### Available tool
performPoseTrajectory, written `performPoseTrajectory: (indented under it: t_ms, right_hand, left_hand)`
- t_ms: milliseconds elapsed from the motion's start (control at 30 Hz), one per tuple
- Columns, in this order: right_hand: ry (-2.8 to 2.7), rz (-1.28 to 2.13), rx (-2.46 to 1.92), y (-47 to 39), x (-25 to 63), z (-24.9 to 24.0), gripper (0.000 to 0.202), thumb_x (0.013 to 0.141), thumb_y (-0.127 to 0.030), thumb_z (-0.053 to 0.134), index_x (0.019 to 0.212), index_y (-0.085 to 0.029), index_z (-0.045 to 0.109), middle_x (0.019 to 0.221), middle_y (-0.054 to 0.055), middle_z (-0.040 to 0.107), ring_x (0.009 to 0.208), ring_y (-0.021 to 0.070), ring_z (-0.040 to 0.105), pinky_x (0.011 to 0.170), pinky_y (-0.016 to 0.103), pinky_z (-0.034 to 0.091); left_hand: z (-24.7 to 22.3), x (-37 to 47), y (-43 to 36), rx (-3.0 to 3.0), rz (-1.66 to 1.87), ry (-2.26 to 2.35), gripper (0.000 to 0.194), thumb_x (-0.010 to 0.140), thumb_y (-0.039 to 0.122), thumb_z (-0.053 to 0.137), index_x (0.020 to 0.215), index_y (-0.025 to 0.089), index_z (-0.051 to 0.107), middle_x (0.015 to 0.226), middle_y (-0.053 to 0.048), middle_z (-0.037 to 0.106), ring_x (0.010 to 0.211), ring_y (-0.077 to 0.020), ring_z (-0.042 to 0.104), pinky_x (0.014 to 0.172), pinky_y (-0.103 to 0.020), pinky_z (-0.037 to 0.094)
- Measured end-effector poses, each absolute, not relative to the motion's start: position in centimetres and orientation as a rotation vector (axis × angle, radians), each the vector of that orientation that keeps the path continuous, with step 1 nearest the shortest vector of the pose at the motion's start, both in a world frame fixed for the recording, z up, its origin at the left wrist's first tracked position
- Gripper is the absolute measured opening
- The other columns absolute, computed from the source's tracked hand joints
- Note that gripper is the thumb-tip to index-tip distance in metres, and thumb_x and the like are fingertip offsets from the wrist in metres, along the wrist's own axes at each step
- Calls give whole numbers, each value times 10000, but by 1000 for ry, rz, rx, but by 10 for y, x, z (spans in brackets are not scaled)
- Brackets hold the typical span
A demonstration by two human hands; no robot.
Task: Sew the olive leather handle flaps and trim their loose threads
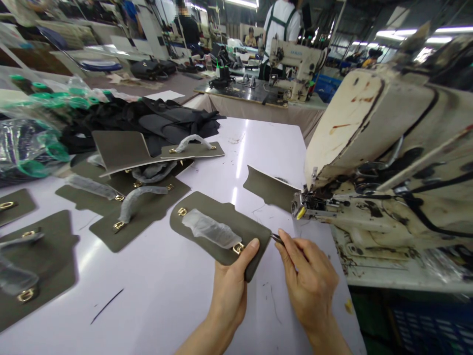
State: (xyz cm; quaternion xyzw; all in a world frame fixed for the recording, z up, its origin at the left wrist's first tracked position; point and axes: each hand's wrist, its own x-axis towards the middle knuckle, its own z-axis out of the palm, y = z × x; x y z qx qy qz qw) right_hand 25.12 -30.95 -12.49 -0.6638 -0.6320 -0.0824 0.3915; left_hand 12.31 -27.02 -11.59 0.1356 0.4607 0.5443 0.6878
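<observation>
An olive-grey panel (218,213) with a plastic-wrapped handle (212,228) and gold buckles is held up above the white table. My left hand (231,291) grips its lower right corner, thumb on top near a buckle and the other fingers underneath. At the panel's right edge, my right hand (308,276) pinches a small dark pointed tool (277,239), whose tip meets the edge. Its fingers are closed around the tool, and most of it is hidden.
A sewing machine (354,148) stands at the right, a curved panel (271,190) beside its foot. More handled panels (142,217) lie on the left of the white table (148,305). Behind them are black pieces (166,118) and green thread cones (33,160). People are in the background.
</observation>
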Motion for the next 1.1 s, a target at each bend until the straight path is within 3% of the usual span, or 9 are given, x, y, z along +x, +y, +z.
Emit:
performPoseTrajectory:
  t_ms: [100,300,533,833,967,1100]
  right_hand:
    - [-1640,-186,-1679,-309,253,-124,338,915,-199,681,1247,-263,691,898,33,711,756,161,620,754,299,447]
    - [-1376,529,-1574,-304,248,-124,241,972,-260,595,1187,-244,702,860,9,669,688,121,600,617,221,487]
    - [-1659,-99,-1722,-308,252,-123,318,952,-246,635,1267,-272,673,908,29,708,794,166,641,776,295,452]
    - [-1516,508,-1664,-302,255,-118,216,994,-305,550,1142,-272,703,928,5,687,834,146,648,745,252,477]
    - [-1445,561,-1634,-301,255,-118,192,981,-312,566,1085,-266,721,860,1,668,755,141,622,697,253,476]
    - [-1408,436,-1648,-306,256,-113,220,965,-282,590,1155,-254,699,890,11,658,763,136,610,684,243,479]
  left_hand:
    - [-117,121,-270,329,1252,1038,553,701,191,847,1222,189,662,1095,-51,738,987,-178,693,912,-276,547]
    - [-115,120,-268,300,1189,1034,521,724,198,831,1218,181,665,1085,-66,738,991,-184,691,889,-274,556]
    - [-120,119,-270,477,1276,1058,526,740,215,822,1239,185,658,1122,-65,726,1011,-200,677,958,-339,537]
    - [-122,118,-269,427,1291,1045,606,730,187,824,1298,228,618,1154,-40,720,1042,-189,673,965,-303,528]
    - [-122,120,-272,367,1250,1036,599,717,188,833,1279,211,625,1132,-49,730,1029,-192,685,931,-290,544]
    - [-120,122,-271,300,1196,1045,526,727,209,825,1223,185,653,1117,-65,736,1024,-207,693,903,-295,558]
